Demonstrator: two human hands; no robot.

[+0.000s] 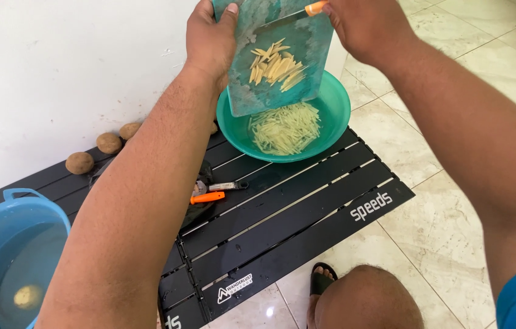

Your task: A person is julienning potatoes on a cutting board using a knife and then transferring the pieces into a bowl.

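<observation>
— What lay closest to you?

— My knee (367, 298) and a dark sandal (321, 281) on the pale tiled floor (453, 201). At my left stood a blue tub (8, 244) of water with one peeled potato (26, 297) sunk in it.

— And on the low table?

— The black slatted table (282, 225) carried an orange-handled peeler (207, 197) just beside a small metal tool (229, 186). Three unpeeled potatoes (109, 143) sat in a row near the white wall.

— Where was the cutting board?

— I held the teal cutting board (279, 55) tilted steeply over the green bowl (331, 116), its lower edge inside the rim. My left hand (210, 39) was clamped on the board's left edge, thumb on its face. Cut potato sticks (275, 66) clung to the board, and a heap of the same strips (285, 128) lay in the bowl below.

— Your other hand?

— My right hand (364, 27) was closed round the orange handle of a knife (297, 13), its blade lying flat across the top of the board, above the sticks.
</observation>
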